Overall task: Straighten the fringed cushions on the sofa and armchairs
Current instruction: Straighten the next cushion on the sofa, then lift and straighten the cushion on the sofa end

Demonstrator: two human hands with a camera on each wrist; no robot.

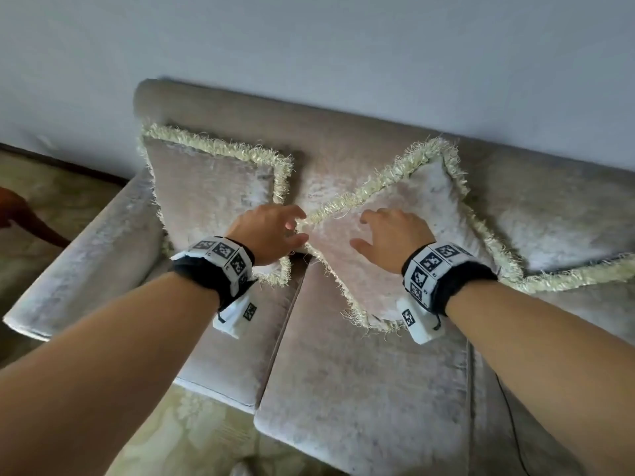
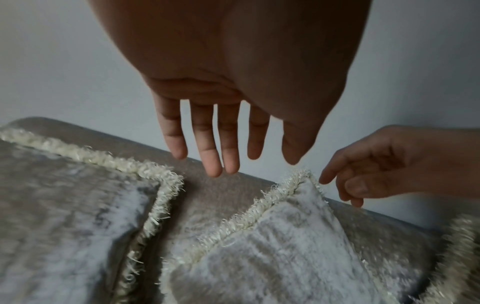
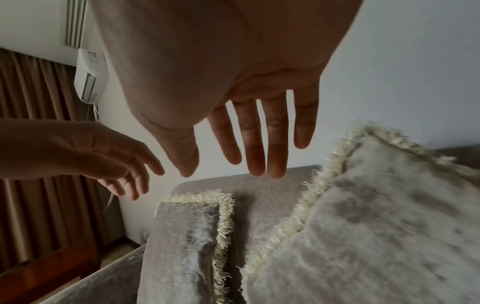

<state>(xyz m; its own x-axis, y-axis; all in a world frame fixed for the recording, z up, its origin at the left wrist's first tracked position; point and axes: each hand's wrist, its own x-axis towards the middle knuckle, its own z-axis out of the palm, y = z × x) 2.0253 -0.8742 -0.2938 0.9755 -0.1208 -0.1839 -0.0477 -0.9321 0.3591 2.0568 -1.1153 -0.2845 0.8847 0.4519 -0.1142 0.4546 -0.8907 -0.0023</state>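
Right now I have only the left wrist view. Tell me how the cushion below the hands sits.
Observer: The middle cushion stands tilted like a diamond, with its lowest corner on the sofa seat.
Operator: Report the hands.
Observer: The left hand is by that cushion's left corner. The right hand is spread over its face.
Operator: Name what's to its right.
Observer: A third cushion leans on the backrest, partly behind the middle cushion's right fringe.
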